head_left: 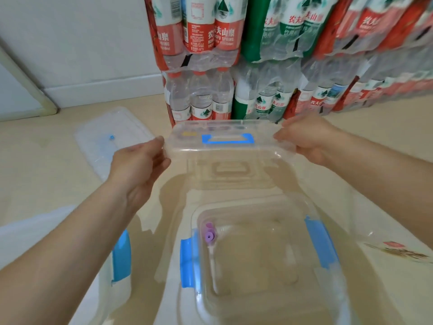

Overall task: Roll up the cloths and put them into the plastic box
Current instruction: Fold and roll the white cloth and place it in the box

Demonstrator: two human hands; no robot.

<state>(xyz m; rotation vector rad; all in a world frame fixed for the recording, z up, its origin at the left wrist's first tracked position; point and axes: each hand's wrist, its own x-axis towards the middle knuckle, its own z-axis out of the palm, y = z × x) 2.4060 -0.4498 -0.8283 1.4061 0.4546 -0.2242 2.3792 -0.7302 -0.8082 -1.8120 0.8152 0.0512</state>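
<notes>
Since cloths must go inside, the box [257,277] sits open on the floor at 6 o'clock. It is clear hard plastic with rounded corners and blue latches [187,261] on its sides. A small purple piece [209,234] on a white stem lies by its 9 o'clock wall. No cloth shows plainly. Over the box's 12 o'clock edge hangs the lid [225,146], clear, glossy and ribbed, with a blue handle. The left hand [138,163] pinches its 9 o'clock end and the right hand [309,141] curls round its 3 o'clock end, probably to keep the opening free. At 10 o'clock a spare lid [112,134] lies flat. Shrink-wrapped bottles [234,66] are stacked at 12 o'clock.
</notes>
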